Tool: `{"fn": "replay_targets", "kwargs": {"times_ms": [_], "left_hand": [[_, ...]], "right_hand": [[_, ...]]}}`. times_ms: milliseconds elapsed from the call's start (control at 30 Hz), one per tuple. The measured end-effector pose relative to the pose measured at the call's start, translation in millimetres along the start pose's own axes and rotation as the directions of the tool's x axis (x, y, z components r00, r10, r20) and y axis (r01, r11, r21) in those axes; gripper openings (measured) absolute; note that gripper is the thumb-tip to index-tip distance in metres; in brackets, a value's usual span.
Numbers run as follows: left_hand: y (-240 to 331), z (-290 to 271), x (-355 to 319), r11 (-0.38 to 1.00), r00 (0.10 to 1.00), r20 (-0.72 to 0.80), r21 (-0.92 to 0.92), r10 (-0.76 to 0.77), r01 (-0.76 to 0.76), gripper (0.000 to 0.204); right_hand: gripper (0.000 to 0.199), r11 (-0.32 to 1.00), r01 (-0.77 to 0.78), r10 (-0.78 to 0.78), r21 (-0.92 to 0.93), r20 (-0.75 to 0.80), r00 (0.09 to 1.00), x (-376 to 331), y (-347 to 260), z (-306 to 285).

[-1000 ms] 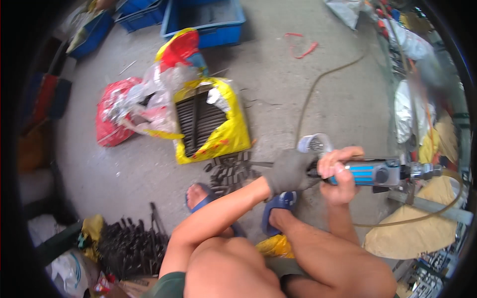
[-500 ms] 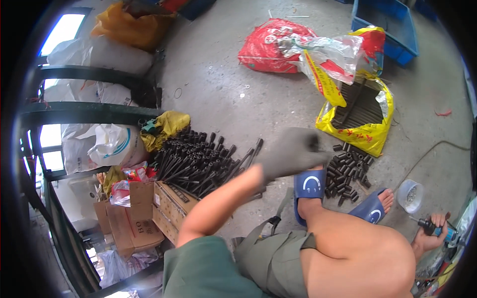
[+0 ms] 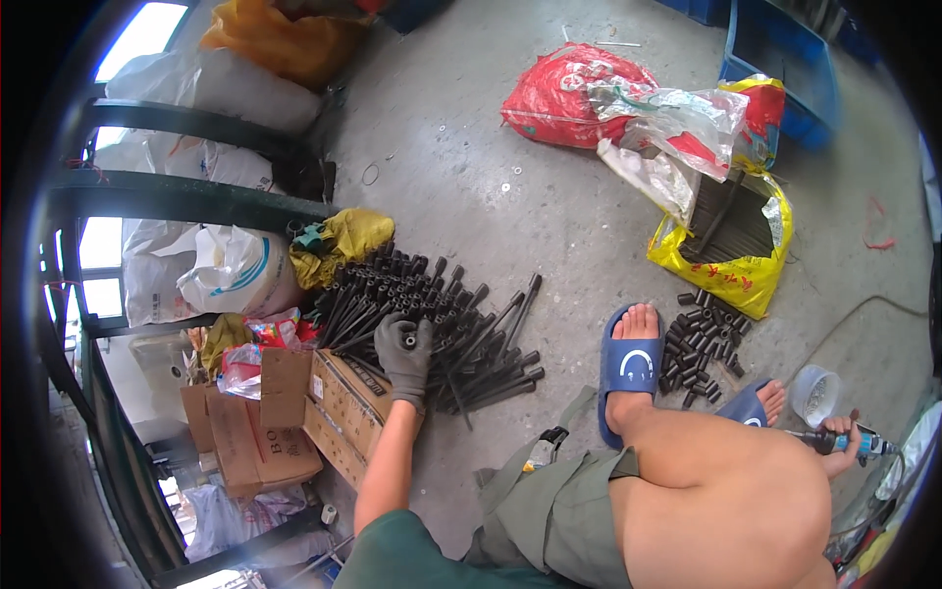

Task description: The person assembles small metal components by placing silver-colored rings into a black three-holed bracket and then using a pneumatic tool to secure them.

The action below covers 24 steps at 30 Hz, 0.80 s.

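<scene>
My left hand (image 3: 404,350), in a grey work glove, is closed on a long black bolt (image 3: 410,341) at the near edge of a pile of black bolts (image 3: 442,314) lying on the concrete floor. My right hand (image 3: 842,432) shows at the far right past my bare knee. It grips a blue-handled power tool (image 3: 852,444) held low beside my leg. My feet in blue slippers (image 3: 628,363) rest on the floor between the two hands.
A small heap of short black sleeves (image 3: 702,339) lies by my feet. Behind it is an open yellow bag (image 3: 731,236) of dark rods, then red and clear plastic bags (image 3: 589,98). Cardboard boxes (image 3: 294,402) and white sacks (image 3: 226,270) stand at the left. A clear cup (image 3: 814,393) sits near the tool.
My view has swung left from the tool toward the bolt pile. My left hand left the tool, reached across and closed on a bolt. My right hand still holds the tool.
</scene>
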<state>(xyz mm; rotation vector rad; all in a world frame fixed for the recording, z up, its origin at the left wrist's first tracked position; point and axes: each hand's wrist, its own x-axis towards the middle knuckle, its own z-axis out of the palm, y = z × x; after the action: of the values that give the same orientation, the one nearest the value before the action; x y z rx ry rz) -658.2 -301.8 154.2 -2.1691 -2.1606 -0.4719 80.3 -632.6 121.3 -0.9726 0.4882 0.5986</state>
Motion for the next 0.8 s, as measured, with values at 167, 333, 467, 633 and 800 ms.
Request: {"fn": "replay_targets", "kwargs": {"times_ms": [167, 333, 467, 633, 800], "left_hand": [[-2, 37, -16, 0.962, 0.989, 0.054, 0.229, 0.139, -0.148, 0.075], [8, 49, -22, 0.943, 0.985, 0.039, 0.285, 0.167, -0.172, 0.085], [44, 47, -49, 0.951, 0.972, -0.013, 0.213, 0.233, -0.225, 0.089], [152, 54, -44, 0.905, 0.906, 0.002, -0.06, 0.422, -0.422, 0.07], [265, 79, -2, 0.702, 0.797, -0.048, -0.443, 0.602, -0.557, 0.045]], "right_hand": [[0.024, 1.0, -0.008, 0.01, 0.03, -0.049, 0.999, -5, 10, 10], [0.021, 0.997, 0.025, -0.023, 0.071, -0.023, 0.999, -17, -6, 44], [0.018, 0.998, 0.048, -0.047, 0.042, -0.025, 0.999, -24, 14, 80], [0.025, 0.999, 0.019, -0.014, 0.047, -0.106, 0.994, -18, 4, 48], [0.036, 0.998, -0.064, 0.067, 0.024, -0.163, 0.984, -19, 17, 19]]}}
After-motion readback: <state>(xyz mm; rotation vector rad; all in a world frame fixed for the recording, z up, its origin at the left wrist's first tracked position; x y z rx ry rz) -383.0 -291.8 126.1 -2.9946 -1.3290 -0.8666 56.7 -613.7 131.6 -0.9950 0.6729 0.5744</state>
